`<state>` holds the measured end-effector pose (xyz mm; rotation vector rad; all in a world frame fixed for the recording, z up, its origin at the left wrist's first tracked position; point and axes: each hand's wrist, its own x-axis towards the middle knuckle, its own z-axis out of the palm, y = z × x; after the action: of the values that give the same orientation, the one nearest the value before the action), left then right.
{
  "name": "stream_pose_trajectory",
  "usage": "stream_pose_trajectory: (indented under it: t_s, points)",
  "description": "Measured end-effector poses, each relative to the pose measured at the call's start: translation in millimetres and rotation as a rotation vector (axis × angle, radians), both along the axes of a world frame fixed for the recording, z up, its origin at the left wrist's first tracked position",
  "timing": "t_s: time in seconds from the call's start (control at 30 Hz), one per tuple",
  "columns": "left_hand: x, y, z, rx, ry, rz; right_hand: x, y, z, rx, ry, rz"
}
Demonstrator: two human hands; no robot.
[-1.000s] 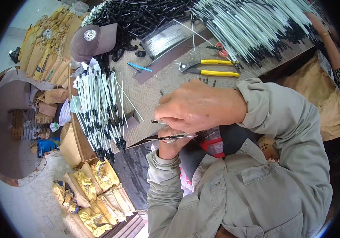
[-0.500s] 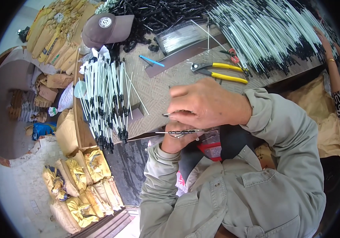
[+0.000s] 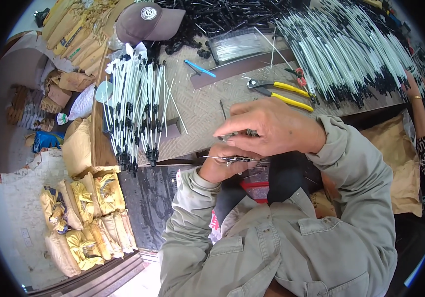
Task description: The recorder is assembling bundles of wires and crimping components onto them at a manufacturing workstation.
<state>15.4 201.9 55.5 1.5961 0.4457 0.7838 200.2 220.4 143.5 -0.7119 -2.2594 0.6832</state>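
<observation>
In front of my lap, my left hand (image 3: pixel 216 167) is closed around thin metal rods with small black pieces (image 3: pixel 238 159) along them. My right hand (image 3: pixel 276 127) sits just above it, thumb and fingers pinched together on a small dark piece (image 3: pixel 224 138), whose kind I cannot make out. A thin dark stick (image 3: pixel 223 110) points up beyond the right fingers. Part of the left hand is hidden beneath the right one. On the table to the left stands a bundle of white rods with black fittings (image 3: pixel 135 106).
Yellow-handled cutting pliers (image 3: pixel 292 91) and a blue tool (image 3: pixel 200 68) lie on the table (image 3: pixel 185 106). Behind them are a clear pack of thin rods (image 3: pixel 242 47), a cap (image 3: pixel 149 23) and a large pile of white rods (image 3: pixel 344 54). Another person's arm (image 3: pixel 415 101) reaches in at right.
The whole view has shifted slightly. My hands stay close together, the right still above the left. The thin dark stick beyond the right fingers shows more plainly now.
</observation>
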Motion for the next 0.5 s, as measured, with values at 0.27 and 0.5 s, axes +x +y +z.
stream_pose_trajectory:
  t_s: [0.27,0.5]
  points:
    - [-6.2,5.1,-7.2,-0.064,-0.021,-0.028,0.1,-3.7,5.2,0.211,-0.204,-0.024]
    - [-4.5,3.9,-2.4,-0.269,0.049,-0.056,-2.9,1.4,-4.9,0.166,-0.036,0.012]
